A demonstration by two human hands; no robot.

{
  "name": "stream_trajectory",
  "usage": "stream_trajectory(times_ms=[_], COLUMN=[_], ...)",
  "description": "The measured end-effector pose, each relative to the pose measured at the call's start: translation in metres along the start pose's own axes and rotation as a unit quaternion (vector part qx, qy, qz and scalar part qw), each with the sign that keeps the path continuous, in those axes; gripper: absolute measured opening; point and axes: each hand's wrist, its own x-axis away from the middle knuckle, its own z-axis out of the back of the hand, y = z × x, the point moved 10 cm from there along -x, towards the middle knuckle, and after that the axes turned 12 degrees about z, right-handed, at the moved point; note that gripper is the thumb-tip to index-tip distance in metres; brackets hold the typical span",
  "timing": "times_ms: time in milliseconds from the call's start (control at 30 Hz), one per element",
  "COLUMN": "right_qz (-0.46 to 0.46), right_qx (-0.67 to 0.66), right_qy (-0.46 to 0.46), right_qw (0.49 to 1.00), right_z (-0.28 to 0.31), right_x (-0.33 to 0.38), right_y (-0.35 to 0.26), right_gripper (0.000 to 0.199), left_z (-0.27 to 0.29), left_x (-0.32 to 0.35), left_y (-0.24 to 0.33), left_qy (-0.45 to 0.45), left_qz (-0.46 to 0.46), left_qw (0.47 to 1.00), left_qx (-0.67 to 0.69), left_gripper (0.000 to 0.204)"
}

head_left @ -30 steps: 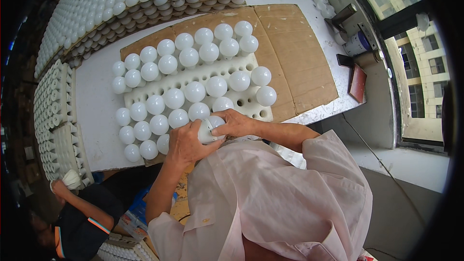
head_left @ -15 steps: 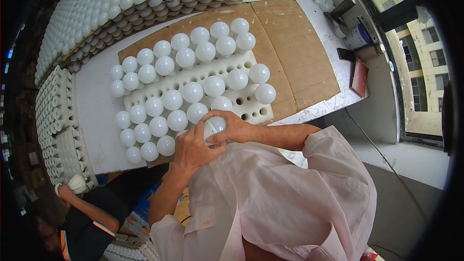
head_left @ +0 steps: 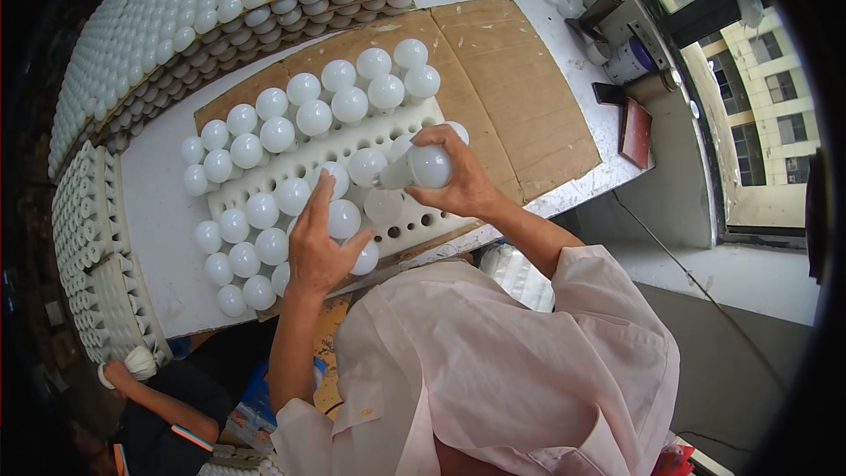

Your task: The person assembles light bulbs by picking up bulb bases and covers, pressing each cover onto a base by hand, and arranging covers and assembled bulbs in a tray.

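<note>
A white light bulb (head_left: 431, 167) is in the grasp of my right hand (head_left: 458, 181), tilted over the foam tray with its narrow base pointing left. My left hand (head_left: 319, 251) holds nothing; its thumb and fingers are spread over the tray's near rows, and it covers some bulbs there. White foam trays (head_left: 414, 222) with round holes carry rows of round white bulbs (head_left: 315, 117). Several holes stay bare at the near right end. One bulb (head_left: 364, 258) shows beside my left thumb.
Brown cardboard (head_left: 520, 97) lies under the trays on a white table (head_left: 159, 238). Stacked layers of bulbs (head_left: 176, 44) rise at far left, with foam trays (head_left: 84, 203) below. At right are a dark red box (head_left: 635, 132) and a cable. A co-worker's hand (head_left: 119, 376) is at lower left.
Both hands were together around the bulb near the table's front edge. They are now apart: my right hand has carried the bulb forward over the tray, and my left hand has opened.
</note>
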Motion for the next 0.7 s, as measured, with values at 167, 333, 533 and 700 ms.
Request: stream_trajectory(times_ms=[167, 333, 533, 700], right_qz=[0.104, 0.182, 0.179, 0.215], right_qx=[0.216, 0.314, 0.256, 0.185], right_qy=[-0.247, -0.308, -0.315, -0.229], right_qw=[0.939, 0.879, 0.896, 0.931], right_z=[-0.026, -0.057, -0.056, -0.036], right_x=[0.016, 0.029, 0.012, -0.067], right_y=[0.009, 0.014, 0.019, 0.003], right_gripper=[0.060, 0.060, 0.047, 0.042], left_z=[-0.005, 0.006, 0.016, 0.016], left_x=[0.006, 0.022, 0.050, 0.054], left_y=[-0.057, -0.073, -0.104, -0.103], left_qy=[-0.018, 0.046, 0.115, 0.134], left_qz=[0.112, 0.067, 0.051, 0.041], left_qw=[0.988, 0.996, 0.987, 0.980], left_qx=[0.103, 0.027, -0.098, -0.145], left_gripper=[0.061, 0.046, 0.043, 0.042])
